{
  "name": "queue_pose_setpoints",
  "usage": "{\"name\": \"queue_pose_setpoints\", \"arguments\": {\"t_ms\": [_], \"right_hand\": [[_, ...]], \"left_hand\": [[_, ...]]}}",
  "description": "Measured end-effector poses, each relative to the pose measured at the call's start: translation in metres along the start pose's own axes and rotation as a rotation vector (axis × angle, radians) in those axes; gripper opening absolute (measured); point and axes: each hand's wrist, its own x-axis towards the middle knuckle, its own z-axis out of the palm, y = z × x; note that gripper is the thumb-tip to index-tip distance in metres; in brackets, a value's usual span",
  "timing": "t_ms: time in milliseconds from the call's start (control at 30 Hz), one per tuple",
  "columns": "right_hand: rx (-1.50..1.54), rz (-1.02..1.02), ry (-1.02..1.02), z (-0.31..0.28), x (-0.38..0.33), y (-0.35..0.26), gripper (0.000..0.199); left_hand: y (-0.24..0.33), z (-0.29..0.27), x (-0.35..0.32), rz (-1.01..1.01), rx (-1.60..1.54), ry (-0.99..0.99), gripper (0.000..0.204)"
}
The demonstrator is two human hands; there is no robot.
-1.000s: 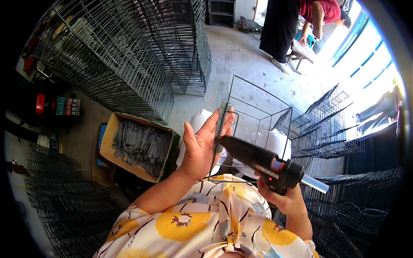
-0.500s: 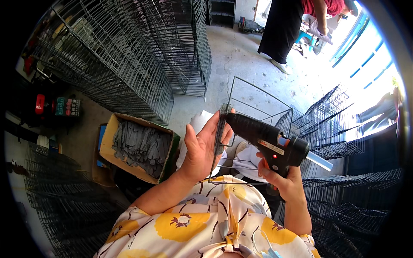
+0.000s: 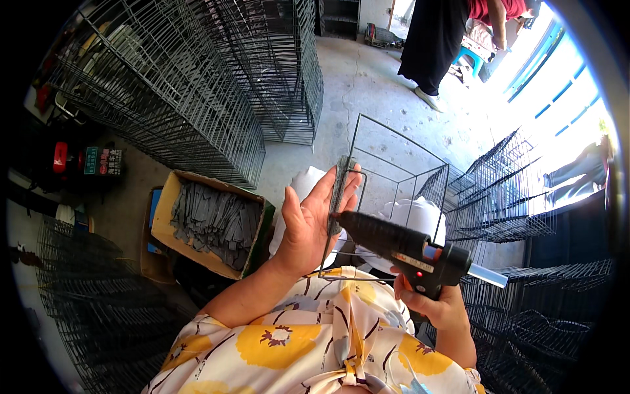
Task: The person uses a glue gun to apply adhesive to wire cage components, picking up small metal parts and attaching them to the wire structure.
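Observation:
My right hand (image 3: 442, 306) is wrapped round the grip of a black hot glue gun (image 3: 384, 238), with a clear glue stick jutting from its back end. The gun's nozzle points left, at the lower part of a narrow dark grey strip (image 3: 341, 184). That strip lies along one side of a thin black wire frame (image 3: 403, 138), box-shaped and standing over my lap. My left hand (image 3: 305, 230) is open, palm up, its stretched fingers flat behind the strip and its thumb apart. Whether the nozzle touches the strip I cannot tell.
An open cardboard box (image 3: 164, 226) full of grey strips stands at my left. Tall stacks of wire frames (image 3: 197, 98) rise behind it, and more wire racks (image 3: 505, 190) stand at the right. A person (image 3: 430, 49) in a dark skirt is at the far right.
The glue gun's nozzle has moved down from the strip's upper end to its lower part. My left hand has barely moved. The person at the back has shifted slightly.

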Motion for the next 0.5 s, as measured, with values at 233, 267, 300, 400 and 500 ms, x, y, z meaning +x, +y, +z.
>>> {"name": "queue_pose_setpoints", "arguments": {"t_ms": [233,267,300,400,500], "right_hand": [[0.053,-0.014,-0.030,-0.012,-0.002,0.009,0.056],[0.129,0.012,-0.063,-0.007,0.003,-0.004,0.047],[0.222,-0.043,-0.057,-0.006,0.007,-0.001,0.049],[0.205,-0.030,-0.006,-0.007,0.015,-0.012,0.049],[0.228,-0.129,0.052,-0.016,0.016,-0.018,0.053]], "left_hand": [[-0.001,0.001,0.001,-0.014,-0.032,0.010,0.112],[-0.001,0.000,0.001,-0.012,-0.020,0.006,0.111],[0.000,0.000,0.002,-0.009,-0.008,0.002,0.110],[0.004,0.003,0.003,-0.033,0.074,0.038,0.107],[0.004,0.002,0.006,-0.023,0.269,0.046,0.098]]}}
